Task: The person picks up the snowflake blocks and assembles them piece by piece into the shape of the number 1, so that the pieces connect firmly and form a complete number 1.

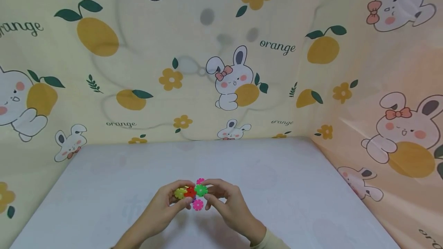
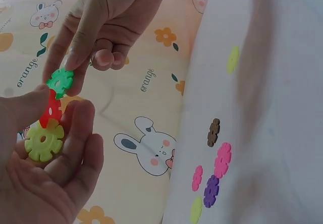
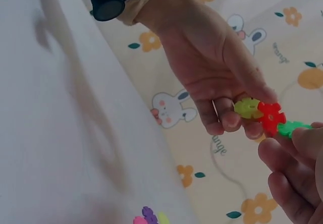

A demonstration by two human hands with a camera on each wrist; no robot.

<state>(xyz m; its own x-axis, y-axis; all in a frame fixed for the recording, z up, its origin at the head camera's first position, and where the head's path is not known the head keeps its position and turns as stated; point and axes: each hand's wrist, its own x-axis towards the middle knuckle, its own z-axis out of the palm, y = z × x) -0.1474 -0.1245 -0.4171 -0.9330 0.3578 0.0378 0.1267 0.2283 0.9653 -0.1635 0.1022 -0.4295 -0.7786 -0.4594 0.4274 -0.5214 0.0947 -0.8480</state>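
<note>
Three flower-shaped plastic discs are joined in a chain between the hands. The left hand [image 1: 167, 207] pinches the red disc [image 2: 51, 111] with thumb and fingers, and the yellow disc [image 2: 44, 142] fitted to it lies over the fingers. At the other end, the right hand [image 1: 232, 205] pinches the green disc [image 2: 60, 82] between thumb and fingertips. The green disc's edge meets the red one; how deep the slots engage cannot be told. Both hands are raised above the white table.
On the white table [image 1: 283, 195] below lie loose discs: a brown disc [image 2: 213, 132], a larger-looking pink disc [image 2: 222, 160], another pink disc [image 2: 197, 178], a purple disc [image 2: 211, 191] and two yellow-green ones. Patterned cloth [image 1: 187, 34] stands behind and beside the table.
</note>
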